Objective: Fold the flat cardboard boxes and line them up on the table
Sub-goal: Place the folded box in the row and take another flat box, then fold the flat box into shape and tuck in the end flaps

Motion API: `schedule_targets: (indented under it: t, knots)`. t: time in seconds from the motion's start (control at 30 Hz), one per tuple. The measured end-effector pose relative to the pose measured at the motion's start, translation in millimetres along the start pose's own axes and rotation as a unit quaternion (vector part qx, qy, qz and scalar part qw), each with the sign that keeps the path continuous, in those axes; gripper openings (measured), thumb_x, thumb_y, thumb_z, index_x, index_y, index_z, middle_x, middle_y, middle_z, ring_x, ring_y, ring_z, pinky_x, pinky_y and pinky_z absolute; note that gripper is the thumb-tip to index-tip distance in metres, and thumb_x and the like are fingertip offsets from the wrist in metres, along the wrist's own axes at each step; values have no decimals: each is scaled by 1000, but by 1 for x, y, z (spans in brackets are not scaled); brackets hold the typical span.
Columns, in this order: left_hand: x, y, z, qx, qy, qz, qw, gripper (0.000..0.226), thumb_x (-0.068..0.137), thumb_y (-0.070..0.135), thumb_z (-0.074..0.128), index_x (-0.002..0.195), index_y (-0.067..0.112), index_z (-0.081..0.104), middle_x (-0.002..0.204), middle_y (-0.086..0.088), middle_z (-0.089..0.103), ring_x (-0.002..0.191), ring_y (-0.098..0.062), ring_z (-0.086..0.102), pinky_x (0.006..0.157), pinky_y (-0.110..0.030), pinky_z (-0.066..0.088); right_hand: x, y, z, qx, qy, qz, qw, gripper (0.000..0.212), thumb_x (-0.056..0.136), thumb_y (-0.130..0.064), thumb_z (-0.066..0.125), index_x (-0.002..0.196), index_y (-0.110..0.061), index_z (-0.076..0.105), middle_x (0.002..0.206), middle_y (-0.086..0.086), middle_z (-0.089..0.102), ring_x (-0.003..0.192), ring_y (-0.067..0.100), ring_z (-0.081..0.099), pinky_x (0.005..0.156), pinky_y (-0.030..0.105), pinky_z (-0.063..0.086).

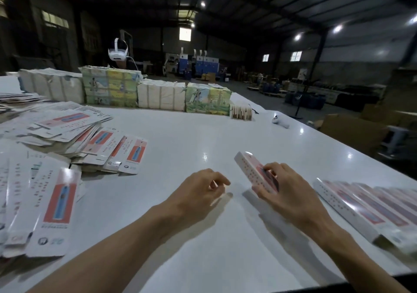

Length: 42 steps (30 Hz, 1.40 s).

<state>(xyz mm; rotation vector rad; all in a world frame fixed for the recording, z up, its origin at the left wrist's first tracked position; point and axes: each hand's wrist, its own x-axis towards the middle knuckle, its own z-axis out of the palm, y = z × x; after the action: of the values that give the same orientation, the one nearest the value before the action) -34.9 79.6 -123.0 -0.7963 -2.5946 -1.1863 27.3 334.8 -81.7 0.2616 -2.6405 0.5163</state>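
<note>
My right hand point(286, 186) grips a folded white and pink box point(250, 168) by its near end, just above the white table point(191, 134). A little to its left my left hand point(203, 186) hovers over the table with fingers loosely curled, holding nothing. A row of folded boxes point(365, 209) lies side by side to the right of my right hand. Flat unfolded boxes point(56, 204) lie in loose piles point(90, 139) on the left side of the table.
Bundled stacks of printed cartons point(158, 94) stand in a line along the far edge, with a small upright stack point(241, 111) at its right end. A small white object point(279, 121) lies at the far right. A person wearing a headset point(118, 51) stands behind the bundles.
</note>
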Motion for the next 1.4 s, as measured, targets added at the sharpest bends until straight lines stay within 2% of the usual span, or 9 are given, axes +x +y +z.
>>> schedule_targets:
  t: [0.1, 0.23, 0.5, 0.67, 0.8, 0.97, 1.17, 1.3, 1.4]
  knots:
    - [-1, -4, 1, 46, -36, 29, 998, 24, 103, 35, 54, 115, 44, 72, 113, 22, 57, 107, 8, 56, 94, -20, 49, -22, 28, -15, -80, -6, 52, 995, 48, 94, -55, 70, 133, -29, 55, 116, -9, 59, 93, 6, 62, 79, 22, 54]
    - [2, -9, 2, 45, -45, 31, 997, 22, 104, 40, 52, 116, 46, 70, 113, 26, 54, 112, 9, 53, 97, -21, 47, -46, 60, -24, -225, -17, 109, 968, 49, 103, -54, 51, 143, -26, 43, 139, -1, 47, 124, 15, 46, 109, 35, 44]
    - [4, -9, 6, 44, -40, 26, 998, 19, 105, 42, 54, 116, 46, 70, 113, 26, 54, 111, 12, 53, 94, -17, 44, -62, 109, -50, -363, -4, 213, 907, 41, 100, -62, 39, 128, -34, 50, 123, -8, 48, 112, 11, 46, 97, 27, 45]
    - [0, 0, 2, 43, -54, 17, 997, 22, 106, 40, 51, 119, 43, 69, 115, 24, 54, 115, 6, 51, 101, -26, 48, -61, 121, -55, -348, -1, 272, 897, 40, 96, -58, 52, 126, -30, 55, 117, -3, 50, 107, 18, 47, 97, 36, 50]
    - [-3, 5, -2, 47, -62, 8, 997, 25, 107, 39, 48, 123, 41, 67, 119, 20, 54, 120, 0, 47, 107, -34, 47, -34, 93, -41, -260, 87, 215, 938, 31, 87, -22, 79, 111, -5, 68, 107, 19, 58, 101, 41, 53, 86, 58, 51]
    - [-5, 8, -4, 30, -59, -10, 998, 25, 105, 36, 49, 119, 41, 69, 114, 21, 55, 113, 3, 52, 101, -27, 49, 34, 18, -21, -107, 89, 63, 988, 27, 97, -35, 70, 118, -17, 70, 107, 2, 70, 93, 22, 66, 78, 45, 59]
    - [-3, 16, -11, 17, 21, -61, 998, 21, 104, 32, 52, 110, 36, 72, 103, 15, 68, 89, -2, 65, 79, -20, 56, 79, -41, 54, 8, 13, 0, 1000, 13, 105, -29, 59, 106, -20, 69, 75, -8, 67, 64, 8, 62, 55, 23, 41]
    - [6, 12, -59, 200, 49, -150, 967, 21, 102, 35, 58, 110, 21, 72, 111, -2, 73, 99, -24, 69, 83, -34, 52, 78, -36, 85, -5, -36, -22, 999, 12, 105, -33, 52, 110, -29, 62, 72, -13, 65, 65, 6, 61, 57, 24, 39]
    - [-5, 5, -112, 373, 30, -271, 887, 29, 103, 37, 57, 119, 15, 67, 121, -11, 69, 111, -32, 66, 84, -35, 48, 80, -28, 88, 43, -27, -21, 998, 8, 103, -32, 56, 99, -33, 63, 68, -13, 67, 61, 5, 62, 58, 28, 48]
